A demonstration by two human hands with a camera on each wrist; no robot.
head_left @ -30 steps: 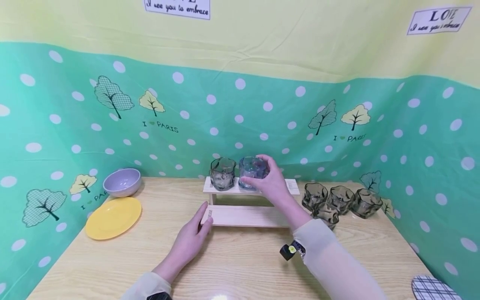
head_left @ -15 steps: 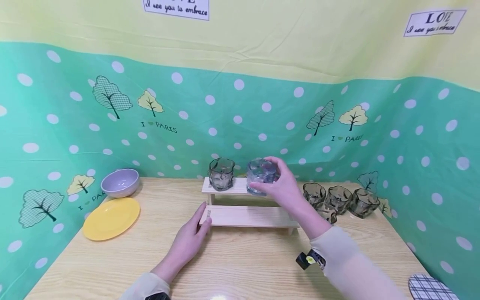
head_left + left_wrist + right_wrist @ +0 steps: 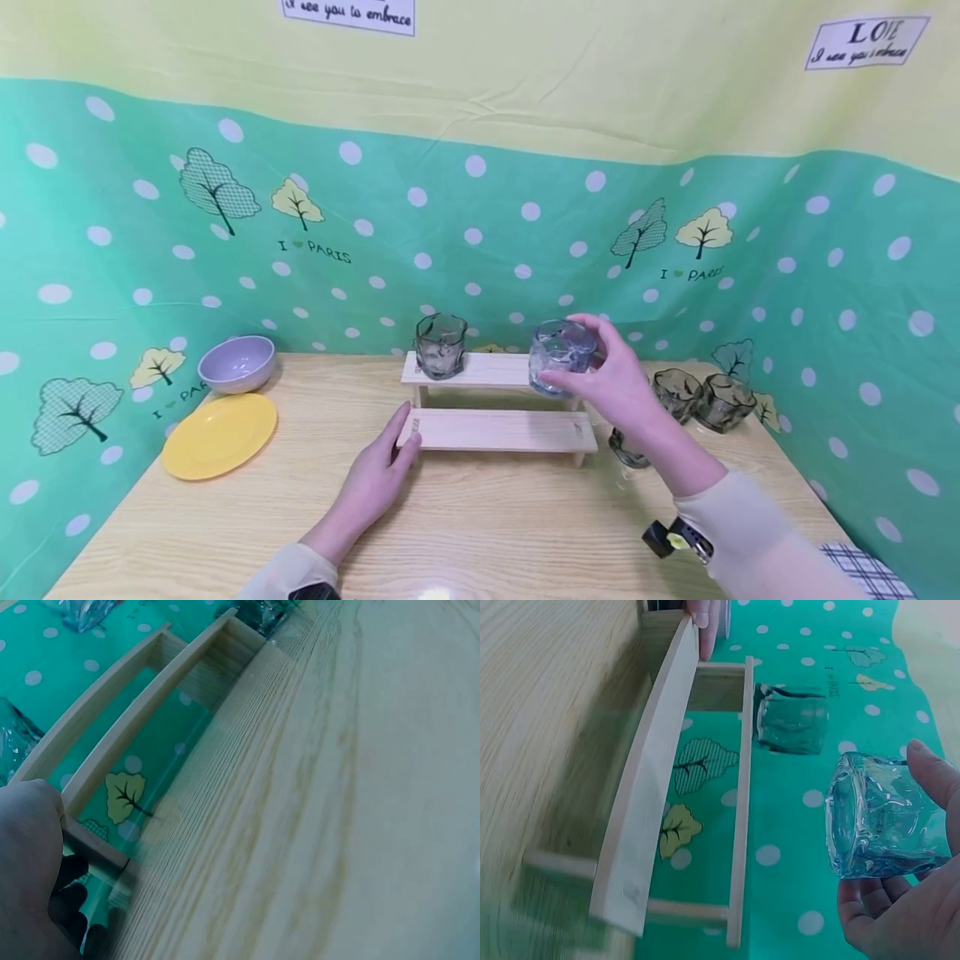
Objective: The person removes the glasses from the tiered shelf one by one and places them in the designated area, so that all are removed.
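My right hand [image 3: 618, 383] holds a clear bluish glass cup [image 3: 557, 357] between thumb and fingers, near the right end of a two-step wooden shelf [image 3: 495, 431]. In the right wrist view, a gap separates this cup [image 3: 881, 814] from the upper board. My left hand [image 3: 377, 481] grips the left end of the lower board, thumb on top; the left wrist view has the hand [image 3: 30, 862] at that corner, its fingers partly in shadow. A smoky grey glass cup [image 3: 441, 346] stands upright on the upper board's left end.
Several brown-tinted glass cups [image 3: 724, 402] stand on the table right of the shelf, partly behind my right hand and forearm. A purple bowl [image 3: 237, 364] and yellow plate [image 3: 220, 436] lie at left. Patterned cloth [image 3: 480, 208] hangs behind. A checked item [image 3: 870, 571] sits bottom right.
My right hand has carried the bluish cup rightward along the upper board, away from the grey cup, and off the board. The left hand has stayed at the shelf's left end.
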